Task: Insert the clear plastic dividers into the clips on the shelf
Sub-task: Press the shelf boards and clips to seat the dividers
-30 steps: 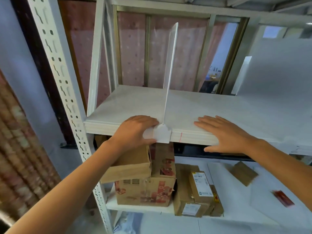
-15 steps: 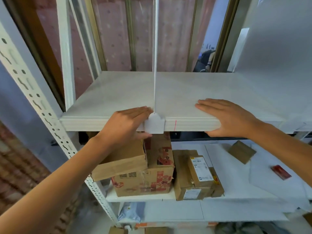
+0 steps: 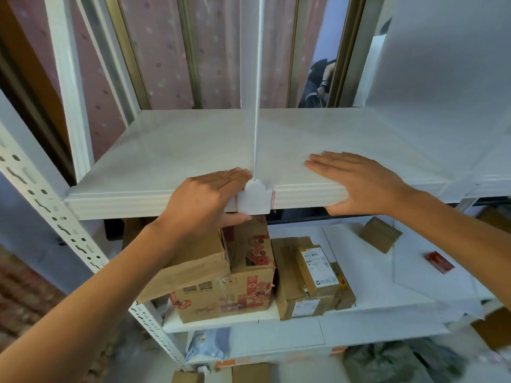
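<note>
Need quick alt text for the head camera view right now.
The left hand grips a white clip on the shelf front edge, a clear divider standing upright in it. The right hand lies flat on the shelf.

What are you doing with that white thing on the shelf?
A person is fitting a clear plastic divider onto a white shelf. The divider stands upright, its front end sitting in a white clip on the shelf's front edge. The left hand grips the edge right beside the clip, fingers on top and thumb underneath. The right hand lies flat on the shelf to the right, apart from the clip. Cardboard boxes sit on the shelf below.
</note>
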